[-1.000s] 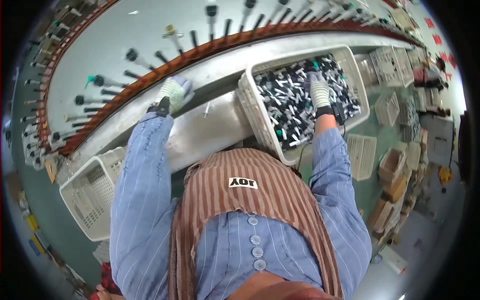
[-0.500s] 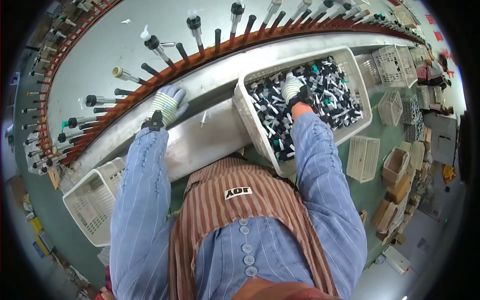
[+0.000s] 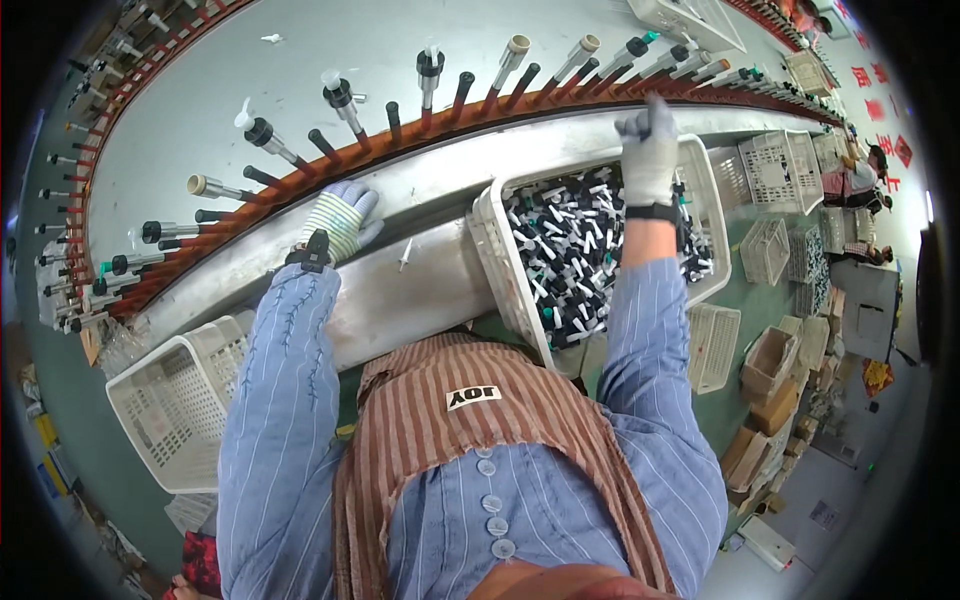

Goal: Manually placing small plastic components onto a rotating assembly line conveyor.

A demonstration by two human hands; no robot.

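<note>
My left hand [image 3: 342,218], in a striped pale glove, rests on the edge of the metal ledge, its fingers lying forward and holding nothing that shows. My right hand [image 3: 648,150], gloved in white, is raised over the far rim of a white plastic basket [image 3: 512,305], close to the rail. One finger reaches up while the others look bent; whatever may lie in them is hidden. The basket holds many small black, white and green pump heads [image 3: 575,255]. Along the curved reddish-brown rail [image 3: 395,148], upright pegs stand, some carrying black-collared pumps [image 3: 340,95] or cream-topped tubes [image 3: 515,48].
One small white pump piece [image 3: 405,255] lies on the metal tray [image 3: 430,280] between my hands. Left of me stands a white crate [image 3: 165,400]. More crates [image 3: 785,165] and cardboard boxes [image 3: 770,355] line the right side, with other people [image 3: 855,180] farther off.
My right hand has come out of the pump heads and moved up and away toward the rail. The pumps on the rail have shifted left. My left hand stays on the ledge.
</note>
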